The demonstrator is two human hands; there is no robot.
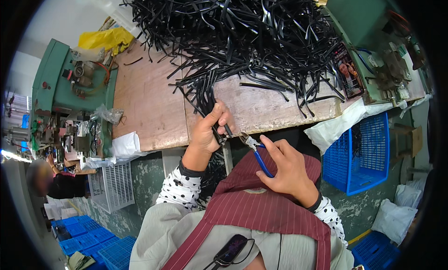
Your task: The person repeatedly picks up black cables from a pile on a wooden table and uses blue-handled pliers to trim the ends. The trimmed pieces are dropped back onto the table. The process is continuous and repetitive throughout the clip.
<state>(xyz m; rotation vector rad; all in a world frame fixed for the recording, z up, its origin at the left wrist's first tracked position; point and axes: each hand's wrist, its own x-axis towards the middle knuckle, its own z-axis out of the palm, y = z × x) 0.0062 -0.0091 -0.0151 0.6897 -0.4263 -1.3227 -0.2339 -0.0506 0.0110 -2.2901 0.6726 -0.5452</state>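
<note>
Left hand, closed, grips glossy black slender-strip bundle, long axis fore-aft, at near edge of pale wooden worktop; right hand, part-open, holds blue-handled metal pliers, nose just right of bundle's near end.

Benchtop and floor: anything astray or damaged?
One black strip lies alone on the benchtop, left of the tangled pile, as if strayed from it. The green floor has pale, ragged patches, likely worn paint.
</note>
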